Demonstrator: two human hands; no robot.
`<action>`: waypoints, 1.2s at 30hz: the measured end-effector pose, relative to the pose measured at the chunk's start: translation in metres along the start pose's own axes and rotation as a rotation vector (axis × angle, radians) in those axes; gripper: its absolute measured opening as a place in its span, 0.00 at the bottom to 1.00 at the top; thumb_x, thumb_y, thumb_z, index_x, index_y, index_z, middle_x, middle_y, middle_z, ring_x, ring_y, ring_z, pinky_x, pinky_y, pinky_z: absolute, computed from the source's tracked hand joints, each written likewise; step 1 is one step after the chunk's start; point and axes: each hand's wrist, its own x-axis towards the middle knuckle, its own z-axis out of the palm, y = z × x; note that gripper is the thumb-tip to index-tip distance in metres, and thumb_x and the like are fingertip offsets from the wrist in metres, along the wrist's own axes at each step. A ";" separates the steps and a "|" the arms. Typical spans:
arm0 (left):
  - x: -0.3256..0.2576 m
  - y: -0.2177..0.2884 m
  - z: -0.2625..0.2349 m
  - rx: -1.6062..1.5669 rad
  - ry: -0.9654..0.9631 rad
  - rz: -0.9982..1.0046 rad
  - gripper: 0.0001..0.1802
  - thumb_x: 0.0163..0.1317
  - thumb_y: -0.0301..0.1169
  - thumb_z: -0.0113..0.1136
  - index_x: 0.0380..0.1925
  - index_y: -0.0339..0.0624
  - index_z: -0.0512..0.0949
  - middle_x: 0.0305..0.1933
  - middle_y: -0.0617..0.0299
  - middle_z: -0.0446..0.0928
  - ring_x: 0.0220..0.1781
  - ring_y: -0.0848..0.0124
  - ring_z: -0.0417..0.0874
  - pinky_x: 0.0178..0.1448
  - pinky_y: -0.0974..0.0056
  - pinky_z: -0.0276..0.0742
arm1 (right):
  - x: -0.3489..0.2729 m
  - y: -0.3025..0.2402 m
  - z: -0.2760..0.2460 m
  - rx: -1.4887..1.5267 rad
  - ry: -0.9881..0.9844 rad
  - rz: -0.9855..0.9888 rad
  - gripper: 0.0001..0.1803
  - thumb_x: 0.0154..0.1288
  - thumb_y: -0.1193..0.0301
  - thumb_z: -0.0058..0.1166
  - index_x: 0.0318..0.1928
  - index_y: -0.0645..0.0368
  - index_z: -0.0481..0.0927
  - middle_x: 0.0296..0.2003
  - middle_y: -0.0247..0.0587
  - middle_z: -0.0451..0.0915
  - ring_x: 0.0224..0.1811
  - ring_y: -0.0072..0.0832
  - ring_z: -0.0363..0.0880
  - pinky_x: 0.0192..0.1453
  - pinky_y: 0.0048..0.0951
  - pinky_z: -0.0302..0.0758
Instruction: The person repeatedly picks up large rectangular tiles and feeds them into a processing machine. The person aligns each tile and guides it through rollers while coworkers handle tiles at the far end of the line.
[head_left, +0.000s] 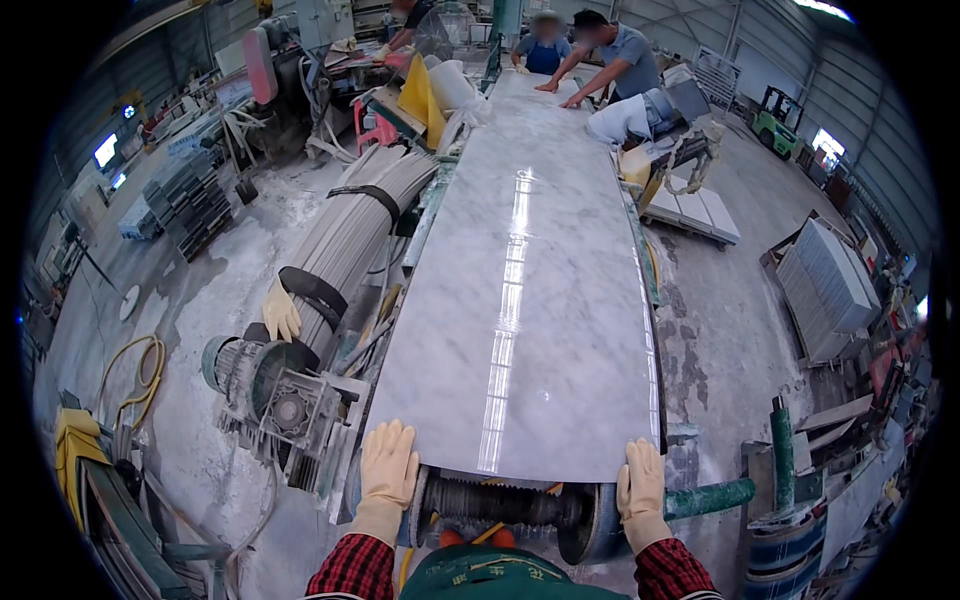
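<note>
A long, polished, grey-veined white stone slab lies flat in front of me and runs away toward the far end. My left hand, in a cream rubber glove, rests at its near left corner with the fingers stretched forward. At the near right corner, my right hand wears a matching glove, its fingers extended along the slab's side edge. Neither hand visibly wraps round the stone. Beneath the near edge shows a dark ridged roller with a round wheel at its right end.
Two people lean over the slab's far end, one's hands on it. Left stand a motor, a strapped grey bundle and a loose glove. A green pipe juts out right. Stacked slabs and a forklift stand farther right.
</note>
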 end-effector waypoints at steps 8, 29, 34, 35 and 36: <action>-0.004 0.001 -0.002 -0.006 -0.024 0.002 0.29 0.70 0.35 0.61 0.71 0.41 0.73 0.75 0.42 0.71 0.79 0.38 0.66 0.84 0.39 0.56 | -0.014 0.008 0.010 -0.044 0.045 -0.012 0.24 0.72 0.69 0.52 0.66 0.63 0.76 0.66 0.64 0.76 0.68 0.65 0.71 0.77 0.57 0.66; -0.011 -0.014 0.016 0.063 0.026 0.135 0.28 0.71 0.34 0.55 0.69 0.36 0.73 0.74 0.37 0.70 0.76 0.36 0.66 0.82 0.38 0.57 | -0.020 0.002 -0.005 0.041 0.105 0.107 0.21 0.69 0.68 0.57 0.61 0.57 0.78 0.64 0.53 0.79 0.69 0.52 0.75 0.77 0.48 0.70; -0.012 -0.014 0.016 0.074 0.054 0.182 0.27 0.70 0.33 0.54 0.67 0.33 0.74 0.71 0.36 0.72 0.74 0.35 0.68 0.78 0.37 0.59 | -0.018 -0.003 -0.014 0.085 0.122 0.112 0.17 0.68 0.68 0.57 0.56 0.56 0.77 0.59 0.50 0.79 0.65 0.50 0.75 0.74 0.46 0.71; -0.013 -0.013 0.015 0.086 0.062 0.191 0.27 0.70 0.32 0.54 0.66 0.32 0.74 0.71 0.36 0.72 0.73 0.35 0.68 0.78 0.37 0.60 | -0.017 -0.004 -0.016 0.102 0.116 0.116 0.16 0.67 0.69 0.57 0.54 0.56 0.76 0.58 0.50 0.79 0.63 0.49 0.75 0.73 0.46 0.71; -0.013 -0.012 0.015 0.096 0.071 0.202 0.26 0.69 0.32 0.54 0.66 0.32 0.74 0.70 0.36 0.72 0.73 0.35 0.69 0.77 0.37 0.60 | -0.017 -0.004 -0.018 0.119 0.110 0.122 0.15 0.67 0.69 0.56 0.53 0.56 0.76 0.56 0.49 0.79 0.62 0.49 0.76 0.72 0.46 0.72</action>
